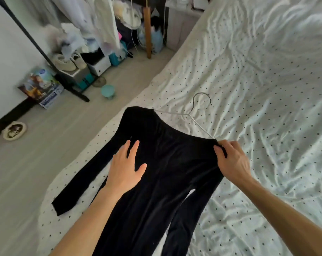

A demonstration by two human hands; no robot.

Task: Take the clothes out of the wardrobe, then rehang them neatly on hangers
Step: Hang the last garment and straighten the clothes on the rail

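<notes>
A black long-sleeved garment [167, 163] lies flat on the bed, neckline pointing away from me, its left sleeve stretched toward the bed's edge. A thin white wire hanger [193, 115] sits inside the neckline, its hook and upper arms showing above the collar and its lower part hidden under the fabric. My left hand [126, 163] rests flat on the garment's chest with fingers straight. My right hand [230, 157] pinches the garment's right shoulder where the hanger's arm enters the cloth.
The bed sheet [258, 80] is white with small dark dots and wrinkled. To the left is grey floor with a black clothes rack [45, 58], hanging pale clothes, shoes, boxes, a teal cup [107, 91] and a printed bag [40, 85].
</notes>
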